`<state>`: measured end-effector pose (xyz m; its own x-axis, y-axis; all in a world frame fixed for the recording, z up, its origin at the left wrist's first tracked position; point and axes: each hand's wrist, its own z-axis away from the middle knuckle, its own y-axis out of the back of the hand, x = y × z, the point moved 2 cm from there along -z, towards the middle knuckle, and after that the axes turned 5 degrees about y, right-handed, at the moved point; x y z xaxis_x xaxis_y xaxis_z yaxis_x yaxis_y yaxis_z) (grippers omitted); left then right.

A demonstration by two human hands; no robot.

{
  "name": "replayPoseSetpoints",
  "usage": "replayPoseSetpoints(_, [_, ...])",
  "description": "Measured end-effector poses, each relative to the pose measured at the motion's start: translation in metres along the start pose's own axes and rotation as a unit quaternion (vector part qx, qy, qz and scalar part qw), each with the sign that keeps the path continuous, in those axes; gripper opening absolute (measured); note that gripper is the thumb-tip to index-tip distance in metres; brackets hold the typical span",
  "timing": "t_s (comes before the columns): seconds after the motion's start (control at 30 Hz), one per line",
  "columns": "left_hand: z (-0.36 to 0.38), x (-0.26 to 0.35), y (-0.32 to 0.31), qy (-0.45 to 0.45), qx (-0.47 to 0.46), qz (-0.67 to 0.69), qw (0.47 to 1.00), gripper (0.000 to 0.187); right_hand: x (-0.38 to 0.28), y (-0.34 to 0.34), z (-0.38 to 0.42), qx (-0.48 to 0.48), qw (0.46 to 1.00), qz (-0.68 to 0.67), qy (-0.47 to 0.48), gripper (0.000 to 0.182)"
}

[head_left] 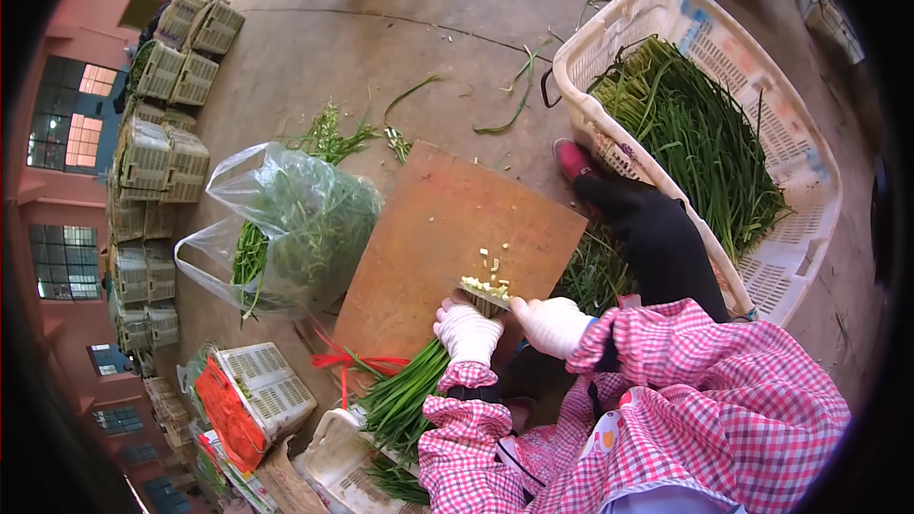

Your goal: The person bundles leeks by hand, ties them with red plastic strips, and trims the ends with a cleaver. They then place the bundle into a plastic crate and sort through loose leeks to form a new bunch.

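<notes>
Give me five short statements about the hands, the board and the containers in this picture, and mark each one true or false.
1. Both hands wear white gloves. True: left hand, right hand.
2. The left hand holds a bundle of green stalks on the wooden board. True.
3. The white basket is empty. False: it holds green stalks.
4. The plastic bag lies right of the board. False: it lies left.
5. Small cut pieces lie on the board. True.

green chive bunch [409,395], cut ends on wooden board [428,247]
</notes>
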<state>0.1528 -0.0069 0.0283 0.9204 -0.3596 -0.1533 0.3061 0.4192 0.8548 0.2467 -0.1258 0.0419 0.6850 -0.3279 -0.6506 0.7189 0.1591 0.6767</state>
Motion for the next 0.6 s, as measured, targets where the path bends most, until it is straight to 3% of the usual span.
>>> replayPoseSetpoints(0.33, [-0.003, -0.004, 0.001, -0.021, 0.018, 0.011, 1.0, 0.083, 0.005, 0.01, 0.019, -0.048, 0.999, -0.008, -0.014, 0.02])
replayPoseSetpoints(0.43, [0.0, 0.0, 0.002, -0.006, 0.017, 0.006, 1.0, 0.084, 0.002, -0.01, -0.018, 0.02, 0.999, -0.024, -0.022, 0.02])
replayPoseSetpoints(0.6, [0.001, -0.004, 0.003, -0.021, 0.021, 0.005, 1.0, 0.084, 0.013, -0.016, -0.031, 0.024, 0.999, -0.034, -0.036, 0.02])
